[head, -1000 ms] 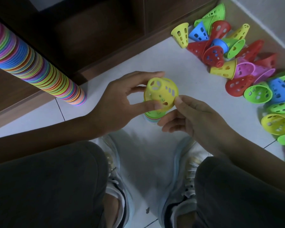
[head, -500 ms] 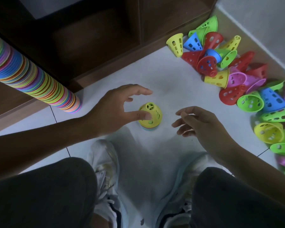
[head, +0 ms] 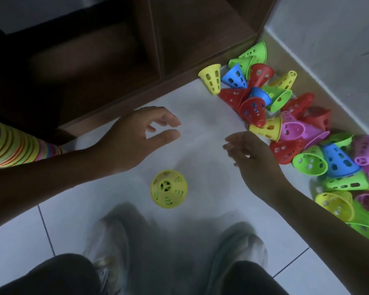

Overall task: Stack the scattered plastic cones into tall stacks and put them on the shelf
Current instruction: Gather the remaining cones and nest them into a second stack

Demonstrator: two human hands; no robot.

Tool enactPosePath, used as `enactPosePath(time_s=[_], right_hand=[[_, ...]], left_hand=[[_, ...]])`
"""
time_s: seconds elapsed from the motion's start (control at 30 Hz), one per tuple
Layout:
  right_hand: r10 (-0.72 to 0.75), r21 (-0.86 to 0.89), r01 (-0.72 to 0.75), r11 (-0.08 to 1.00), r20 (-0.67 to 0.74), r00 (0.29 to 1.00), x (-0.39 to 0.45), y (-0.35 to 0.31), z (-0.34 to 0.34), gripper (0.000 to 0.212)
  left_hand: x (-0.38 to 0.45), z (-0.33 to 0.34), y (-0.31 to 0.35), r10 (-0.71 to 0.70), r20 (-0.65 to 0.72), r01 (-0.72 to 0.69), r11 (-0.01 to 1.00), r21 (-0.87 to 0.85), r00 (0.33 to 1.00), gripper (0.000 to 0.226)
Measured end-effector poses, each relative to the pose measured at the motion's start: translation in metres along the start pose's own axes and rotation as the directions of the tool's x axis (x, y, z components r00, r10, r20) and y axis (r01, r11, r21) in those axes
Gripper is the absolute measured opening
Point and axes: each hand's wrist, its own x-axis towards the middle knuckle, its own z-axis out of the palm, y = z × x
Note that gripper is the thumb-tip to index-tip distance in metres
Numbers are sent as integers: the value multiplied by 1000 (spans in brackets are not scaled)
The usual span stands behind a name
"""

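Observation:
A short stack topped by a yellow perforated cone [head: 169,189] stands upright on the white floor between my feet. My left hand [head: 141,137] hovers above and behind it, fingers spread, holding nothing. My right hand [head: 250,155] is open too, stretched toward a heap of loose cones [head: 290,128] in red, blue, green, yellow and pink along the wall at right. A yellow cone [head: 266,127] lies just beyond its fingertips. A tall multicoloured stack [head: 15,145] leans in from the left edge, partly behind my left forearm.
A dark wooden shelf unit [head: 179,39] with open compartments runs across the top, its base meeting the floor. A pale wall [head: 328,39] closes the right corner. My two shoes [head: 239,252] and dark trouser legs fill the bottom.
Both hands let go of the yellow cone after setting it on the short stack. The left hand lifted away from it; the right hand moved toward the loose heap.

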Motion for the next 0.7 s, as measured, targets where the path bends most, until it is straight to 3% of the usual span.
enactPosePath(time_s=[0.3, 0.7], right_hand=[[-114, -366, 90, 926, -45, 992, 64, 11, -12, 42], [-226, -608, 140, 782, -67, 972, 117, 16, -8, 57]], left_hand=[[86, 18, -15, 3, 31, -5, 998, 67, 1000, 20], [186, 38, -37, 166, -34, -137, 897, 420, 986, 43]])
